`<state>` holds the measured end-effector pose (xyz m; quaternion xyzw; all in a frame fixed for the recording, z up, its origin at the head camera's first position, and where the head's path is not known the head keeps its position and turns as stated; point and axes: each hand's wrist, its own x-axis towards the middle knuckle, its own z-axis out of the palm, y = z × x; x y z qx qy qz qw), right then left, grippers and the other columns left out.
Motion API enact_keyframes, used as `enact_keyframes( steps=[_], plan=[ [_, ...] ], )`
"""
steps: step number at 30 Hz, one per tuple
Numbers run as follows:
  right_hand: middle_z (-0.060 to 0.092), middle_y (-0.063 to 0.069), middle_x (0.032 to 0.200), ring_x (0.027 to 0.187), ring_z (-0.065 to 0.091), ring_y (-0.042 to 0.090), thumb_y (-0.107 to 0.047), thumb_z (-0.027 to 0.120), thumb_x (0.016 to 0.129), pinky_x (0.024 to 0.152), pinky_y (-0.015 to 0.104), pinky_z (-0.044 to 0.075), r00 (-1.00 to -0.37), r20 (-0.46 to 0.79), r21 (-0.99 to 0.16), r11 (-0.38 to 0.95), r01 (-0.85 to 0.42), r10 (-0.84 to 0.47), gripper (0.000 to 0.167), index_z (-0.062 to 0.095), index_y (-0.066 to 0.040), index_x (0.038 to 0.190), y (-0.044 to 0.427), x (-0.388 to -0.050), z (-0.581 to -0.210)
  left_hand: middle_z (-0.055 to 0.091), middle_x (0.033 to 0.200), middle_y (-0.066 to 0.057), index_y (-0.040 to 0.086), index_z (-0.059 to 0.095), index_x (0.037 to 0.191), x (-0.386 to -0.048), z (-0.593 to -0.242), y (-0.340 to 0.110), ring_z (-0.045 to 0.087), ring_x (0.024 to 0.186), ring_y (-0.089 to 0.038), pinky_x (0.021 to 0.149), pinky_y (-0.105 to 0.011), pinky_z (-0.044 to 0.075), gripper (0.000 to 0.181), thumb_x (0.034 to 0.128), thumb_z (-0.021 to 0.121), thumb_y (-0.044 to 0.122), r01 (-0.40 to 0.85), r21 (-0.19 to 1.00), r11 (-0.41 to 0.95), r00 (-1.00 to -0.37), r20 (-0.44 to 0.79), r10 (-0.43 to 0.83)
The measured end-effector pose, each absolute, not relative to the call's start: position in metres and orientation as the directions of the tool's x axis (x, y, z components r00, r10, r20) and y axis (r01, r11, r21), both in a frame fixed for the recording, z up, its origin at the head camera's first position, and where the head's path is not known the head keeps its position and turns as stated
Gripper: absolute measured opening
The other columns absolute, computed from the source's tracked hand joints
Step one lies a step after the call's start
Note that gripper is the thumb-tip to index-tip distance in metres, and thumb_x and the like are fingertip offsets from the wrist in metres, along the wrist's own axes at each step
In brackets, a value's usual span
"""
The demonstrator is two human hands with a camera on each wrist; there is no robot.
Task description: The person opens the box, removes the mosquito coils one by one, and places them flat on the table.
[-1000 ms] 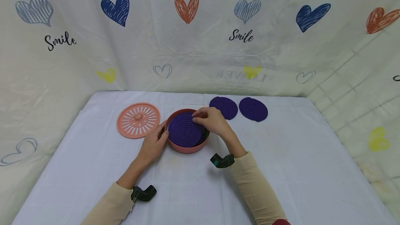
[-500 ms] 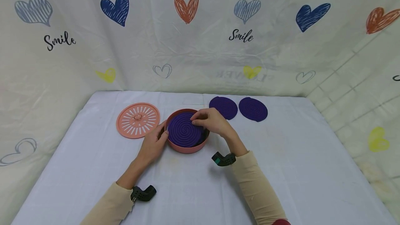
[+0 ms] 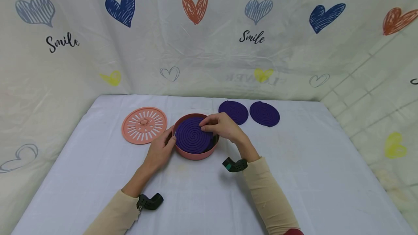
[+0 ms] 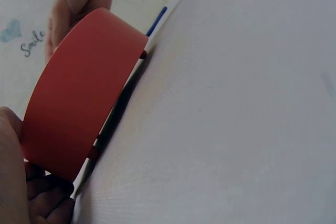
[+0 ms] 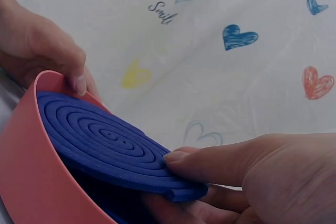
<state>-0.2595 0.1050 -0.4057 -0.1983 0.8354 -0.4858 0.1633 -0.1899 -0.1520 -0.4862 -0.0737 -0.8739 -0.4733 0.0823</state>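
Note:
A coral-coloured round box [image 3: 195,157] stands uncovered on the white cloth in the head view. My left hand [image 3: 160,151] grips its left side, with the thumb at the rim and fingers outside the wall. A purple-blue mosquito coil [image 3: 192,136] lies in the mouth of the box. My right hand [image 3: 224,127] pinches the coil's edge between thumb and fingers. In the right wrist view the coil [image 5: 100,135] is tilted, its pinched edge raised clear of the box wall [image 5: 31,156]. Something dark blue shows in the shadow beneath it. The left wrist view shows the box's outer wall [image 4: 84,87].
A coral slotted lid [image 3: 144,126] lies flat left of the box. Two more mosquito coils, one behind my right hand [image 3: 232,111] and one farther right [image 3: 265,114], lie near the table's back edge. A printed curtain [image 3: 209,46] hangs behind the table.
My right wrist has turned slightly and shifted a little to the right, its fingers still pinching the coil's edge. The left hand and the box have stayed in place.

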Motion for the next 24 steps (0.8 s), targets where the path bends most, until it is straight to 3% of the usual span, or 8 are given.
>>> enact_keyframes(
  steps=[12,24],
  plan=[
    [0.073,-0.001,0.088,0.071,0.055,0.013,-0.017,0.075,0.09,0.06,0.023,0.049,-0.877,-0.084,-0.885,0.439,-0.152,-0.473,0.015,0.078,-0.012,0.103,0.1053,-0.2606,-0.4069,0.058,0.146,-0.01,0.013,0.048,0.15,-0.1898,-0.4848,-0.1513,0.05,0.139,-0.026,0.116,-0.049,0.04,0.05,0.102,0.051,0.026,0.209,0.815,0.541,-0.976,0.213,0.057],
    [0.074,0.003,0.096,0.072,0.056,0.015,-0.016,0.074,0.09,0.06,0.025,0.05,-0.899,-0.07,-0.908,0.401,-0.123,-0.433,0.016,0.078,-0.011,0.104,0.1108,-0.2629,-0.4048,0.059,0.144,-0.008,0.017,0.05,0.149,-0.1889,-0.4852,-0.1515,0.051,0.138,-0.027,0.115,-0.052,0.04,0.047,0.1034,0.048,0.028,0.213,0.816,0.537,-0.974,0.221,0.05]
  ],
)
